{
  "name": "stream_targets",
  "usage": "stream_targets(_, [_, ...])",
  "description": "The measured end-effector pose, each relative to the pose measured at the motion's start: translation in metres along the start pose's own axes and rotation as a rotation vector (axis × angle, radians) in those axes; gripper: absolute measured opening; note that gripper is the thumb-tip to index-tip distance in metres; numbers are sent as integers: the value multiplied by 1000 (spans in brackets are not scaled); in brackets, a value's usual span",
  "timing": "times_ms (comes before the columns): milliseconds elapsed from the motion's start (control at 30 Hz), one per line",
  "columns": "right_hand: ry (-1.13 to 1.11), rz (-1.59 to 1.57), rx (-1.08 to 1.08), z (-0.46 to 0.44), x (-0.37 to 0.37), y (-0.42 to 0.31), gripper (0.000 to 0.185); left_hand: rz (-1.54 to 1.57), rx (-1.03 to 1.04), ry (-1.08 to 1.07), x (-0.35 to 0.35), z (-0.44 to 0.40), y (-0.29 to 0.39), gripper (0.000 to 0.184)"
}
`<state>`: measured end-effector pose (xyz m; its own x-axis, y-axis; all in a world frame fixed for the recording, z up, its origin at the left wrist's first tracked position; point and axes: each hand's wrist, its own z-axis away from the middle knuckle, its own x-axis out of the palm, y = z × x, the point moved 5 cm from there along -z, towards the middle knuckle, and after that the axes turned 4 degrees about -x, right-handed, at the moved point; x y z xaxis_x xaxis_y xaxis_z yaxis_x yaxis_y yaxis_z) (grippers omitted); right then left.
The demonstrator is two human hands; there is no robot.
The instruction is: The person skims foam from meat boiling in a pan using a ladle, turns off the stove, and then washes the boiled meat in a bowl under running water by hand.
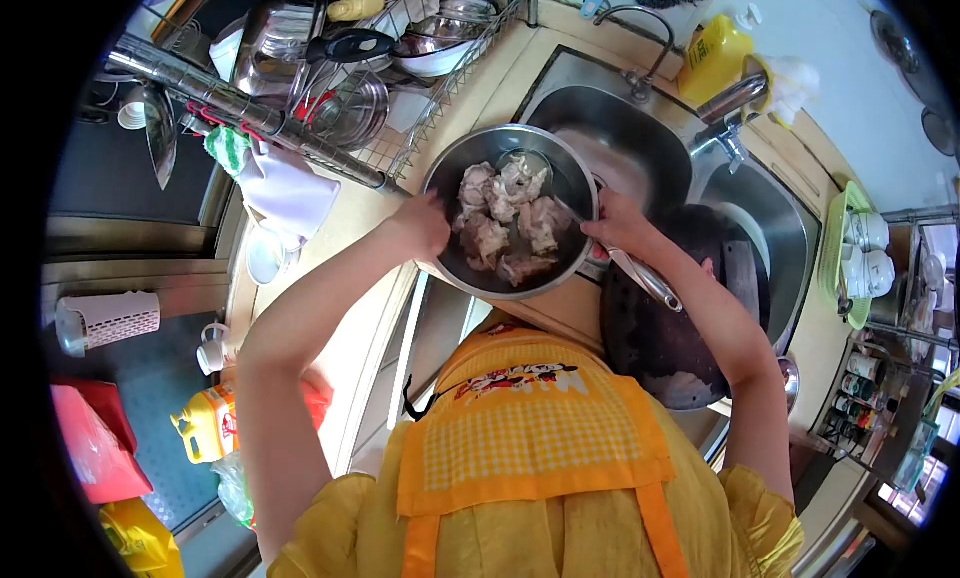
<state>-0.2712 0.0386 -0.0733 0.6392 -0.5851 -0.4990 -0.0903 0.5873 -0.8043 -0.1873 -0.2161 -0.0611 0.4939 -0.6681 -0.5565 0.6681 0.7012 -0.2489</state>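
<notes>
A steel bowl (447, 250) holds several pieces of pale meat (485, 240) and some liquid, at the counter's edge beside the sink. My left hand (425, 225) is closed on the bowl's left rim. At the right rim, my right hand (620, 225) is closed round a metal-handled utensil (645, 279), whose other end reaches over the rim into the bowl. Whether my right hand also grips the rim cannot be made out. Right of the bowl lies a dark round board (640, 328) with a cleaver (741, 283) on it.
Behind the bowl is a double sink (665, 143) with a tap (722, 128). A wire dish rack (420, 128) with pans stands at the back left. A yellow bottle (715, 56) is behind the sink. A green basket (832, 258) of bowls sits at right.
</notes>
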Motion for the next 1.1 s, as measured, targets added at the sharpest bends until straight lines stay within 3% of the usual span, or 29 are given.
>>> stream_targets(100, [-5, -27, -18, -6, 5, 13, 32, 559, -68, -85, -24, 29, 0, 22])
stream_targets(200, [-73, -176, 65, -6, 8, 14, 27, 347, -180, 575, -6, -1, -18, 18])
stream_targets(333, [-68, -177, 72, 0, 4, 0, 23, -193, -295, 757, 20, -34, 11, 16])
stream_targets(367, [-77, -186, 87, 1, 3, -2, 25, 43, -224, 215, -1, -24, 16, 18])
stream_targets(467, [-69, -128, 52, -4, 5, 5, 31, 419, -127, 456, 0, -21, 4, 17])
stream_targets(600, [-7, 31, -64, -17, 8, 32, 39, 697, -228, 704, -17, 16, -10, 11])
stream_targets(700, [5, 92, -57, -9, 2, 19, 38, 695, -292, 976, -10, 23, -7, 13])
stream_targets(800, [-57, 33, 0, 6, -4, 9, 30, 674, -711, 1143, -11, 39, 2, 34])
stream_targets(833, [-118, 10, 40, 12, -4, 4, 27, 734, -802, 1158, -4, 38, 0, 49])
stream_targets(933, [-355, -8, 189, 35, -5, -18, 20, 1204, -814, 1081, 36, 12, -5, 50])
stream_targets(1100, [-297, 125, -39, 54, -1, -55, 17, 1354, -774, 1228, 50, 10, -4, 38])
